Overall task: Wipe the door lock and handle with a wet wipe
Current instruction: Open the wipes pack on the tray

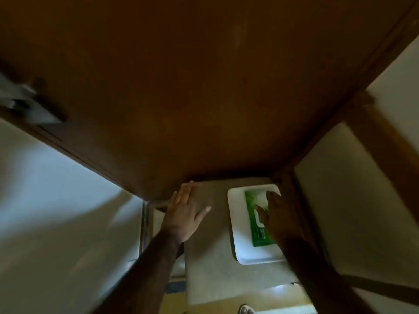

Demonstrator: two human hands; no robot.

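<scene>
A brown wooden door fills the upper view. Its metal lock and handle show blurred at the far left edge. Below, a green pack of wet wipes lies in a white tray on a pale surface. My right hand rests on the pack, fingers pressed at its top; whether it grips a wipe is unclear. My left hand hovers flat and open near the door's bottom corner, left of the tray, holding nothing.
Pale walls flank the door on both sides. A brown door frame runs along the right. The tray sits on a speckled pale surface. A shoe tip shows at the bottom edge.
</scene>
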